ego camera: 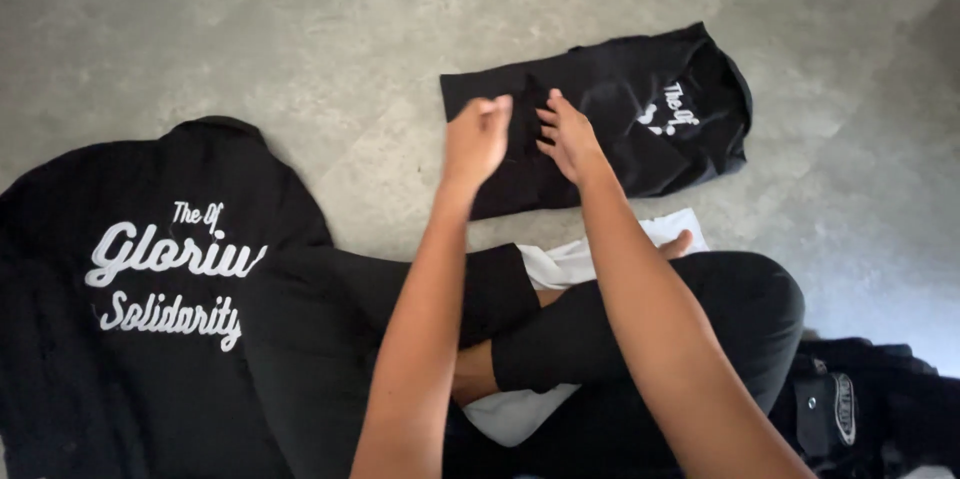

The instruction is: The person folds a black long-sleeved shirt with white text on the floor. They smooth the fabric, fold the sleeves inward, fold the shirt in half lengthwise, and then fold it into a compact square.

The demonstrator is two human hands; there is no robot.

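Both hands work a folded black shirt (pixel 600 114) on the floor (pixel 250 29): left hand (pixel 478 137) pinched on its edge, right hand (pixel 570 134) spread flat. Another black shirt (pixel 150 289) lies unfolded beside.

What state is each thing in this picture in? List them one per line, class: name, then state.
Folded black shirt: folded, flat on the floor.
Spread black shirt: laid open, print up.
White cloth: crumpled under the crossed legs.
Left hand: fingers curled, at the folded shirt's edge.
Right hand: fingers pressing the folded shirt.
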